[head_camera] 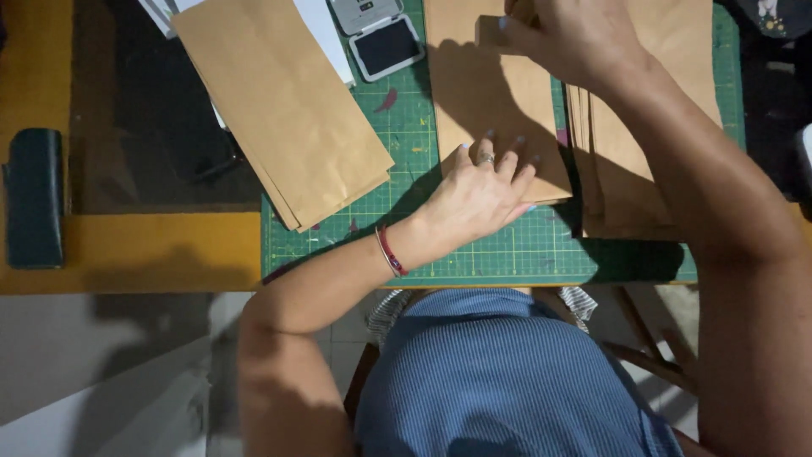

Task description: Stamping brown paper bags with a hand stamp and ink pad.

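Left hand (474,199) flat, fingers spread, pinning kraft bag (495,110) on green mat (406,127); right hand (575,38) pinches its top fold; thin, light, creasable, likely best held at edges

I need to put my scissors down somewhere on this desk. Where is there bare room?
Bare mat runs along the near edge, below the left hand and the bag it presses. Bare yellow desk lies between the dark case and the mat. The mat's far half is crowded: bag stacks, ink pad, right hand.
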